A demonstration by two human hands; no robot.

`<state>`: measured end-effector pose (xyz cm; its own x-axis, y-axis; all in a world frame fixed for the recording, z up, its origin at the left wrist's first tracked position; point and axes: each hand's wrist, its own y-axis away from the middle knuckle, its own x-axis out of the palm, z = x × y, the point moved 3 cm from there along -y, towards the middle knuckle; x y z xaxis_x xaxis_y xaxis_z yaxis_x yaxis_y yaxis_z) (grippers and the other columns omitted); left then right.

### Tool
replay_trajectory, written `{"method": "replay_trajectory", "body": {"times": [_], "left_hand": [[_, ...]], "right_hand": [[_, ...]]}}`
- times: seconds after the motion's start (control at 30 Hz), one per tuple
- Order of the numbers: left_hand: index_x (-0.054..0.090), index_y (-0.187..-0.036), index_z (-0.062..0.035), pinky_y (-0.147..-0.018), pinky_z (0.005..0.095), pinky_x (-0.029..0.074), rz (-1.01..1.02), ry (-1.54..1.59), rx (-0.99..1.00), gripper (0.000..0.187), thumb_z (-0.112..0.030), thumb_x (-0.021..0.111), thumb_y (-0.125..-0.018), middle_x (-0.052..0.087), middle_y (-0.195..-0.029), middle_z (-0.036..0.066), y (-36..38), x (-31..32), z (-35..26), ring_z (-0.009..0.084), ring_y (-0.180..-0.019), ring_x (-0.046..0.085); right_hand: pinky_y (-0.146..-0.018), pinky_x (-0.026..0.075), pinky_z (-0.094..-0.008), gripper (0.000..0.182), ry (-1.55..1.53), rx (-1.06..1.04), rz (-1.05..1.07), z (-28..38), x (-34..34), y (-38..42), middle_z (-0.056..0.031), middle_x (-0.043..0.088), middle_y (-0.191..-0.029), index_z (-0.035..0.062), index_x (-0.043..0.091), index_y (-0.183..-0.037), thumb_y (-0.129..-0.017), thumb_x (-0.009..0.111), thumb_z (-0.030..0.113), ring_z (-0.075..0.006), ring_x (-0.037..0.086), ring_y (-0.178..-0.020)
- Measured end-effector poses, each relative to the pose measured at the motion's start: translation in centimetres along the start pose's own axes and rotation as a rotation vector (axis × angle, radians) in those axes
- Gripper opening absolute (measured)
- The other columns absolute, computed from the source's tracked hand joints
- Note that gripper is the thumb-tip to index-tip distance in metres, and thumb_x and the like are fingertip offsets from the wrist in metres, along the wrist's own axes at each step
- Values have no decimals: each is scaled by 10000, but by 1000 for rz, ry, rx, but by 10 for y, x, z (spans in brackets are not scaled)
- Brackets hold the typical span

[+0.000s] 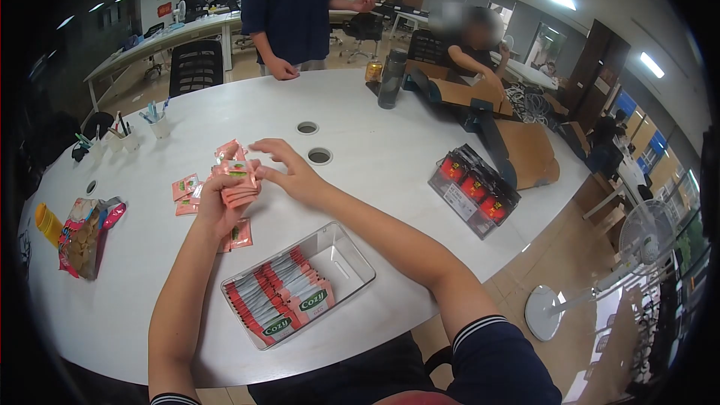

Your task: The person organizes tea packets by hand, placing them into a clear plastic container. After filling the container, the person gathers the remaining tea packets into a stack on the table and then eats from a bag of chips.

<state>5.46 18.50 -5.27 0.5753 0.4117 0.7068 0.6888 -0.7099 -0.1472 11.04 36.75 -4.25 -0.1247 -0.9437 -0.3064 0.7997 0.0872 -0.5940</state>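
Observation:
Over the left half of the white table, my left hand (216, 208) is closed around a small stack of pink sachets (243, 193). My right hand (289, 170) reaches in from the right, fingers spread and curved, the thumb tip right at the stack's edge. More loose pink sachets (185, 188) lie on the table beyond and beside my left hand, with another sachet (240, 233) below it. Between my forearms sits a clear plastic bin (365, 279). Rows of upright "Cozy" sachets (283, 294) fill its left and middle part; its far right end is bare.
A snack bag (84, 238) and a yellow container (48, 223) stand at left, pen cups (159, 126) behind. To the right are a black pack with red items (474, 189), a dark bottle (391, 79) and cardboard boxes (521, 151). One person stands across the table; another sits farther right.

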Motion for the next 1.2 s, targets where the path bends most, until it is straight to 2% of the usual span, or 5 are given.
{"method": "replay_trajectory", "body": {"times": [0.33, 0.63, 0.87, 0.97, 1.2], "left_hand": [[621, -1352, -101, -1019, 411, 595, -182, 218, 183, 366, -240, 706, -1025, 654, -1335, 178, -24, -106, -39, 281, -1249, 647], [454, -1509, -93, -1001, 421, 583, -187, -74, 229, 528, -143, 649, -1020, 624, -1037, 63, -16, -81, -29, 213, -996, 663], [427, -1505, -57, -596, 200, 471, -180, -368, 101, 587, -147, 674, -981, 619, -937, 62, -11, -64, -25, 109, -706, 577], [423, -1504, -45, -826, 270, 575, -175, -370, 166, 658, -92, 714, -916, 667, -1094, 76, 4, -1, -10, 129, -889, 654], [506, -1418, -35, -732, 266, 589, -34, -368, 102, 619, -7, 775, -861, 696, -1101, 126, -2, -30, -13, 179, -943, 721]], "right_hand": [[-1080, 481, -418, 482, 391, -452, 596, 21, 37, 31, -196, 638, -1341, 29, 683, -1300, -932, 759, 331, -336, 596, -1294], [-667, 523, -497, 318, 742, -480, 359, -9, 19, 25, -138, 679, -702, 26, 682, -732, -909, 682, 290, -382, 645, -636], [-642, 623, -321, 290, -340, 505, -99, -50, 3, 21, -93, 695, -796, -78, 714, -906, -963, 709, 207, -188, 725, -739], [-738, 625, -315, 257, -568, 607, -221, -55, -3, 26, -156, 731, -958, -69, 693, -1012, -966, 705, 184, -205, 759, -855], [-922, 632, -346, 274, -693, 573, -137, -31, 18, 19, -141, 721, -1115, -46, 638, -1177, -1014, 695, 167, -212, 745, -987]]}}
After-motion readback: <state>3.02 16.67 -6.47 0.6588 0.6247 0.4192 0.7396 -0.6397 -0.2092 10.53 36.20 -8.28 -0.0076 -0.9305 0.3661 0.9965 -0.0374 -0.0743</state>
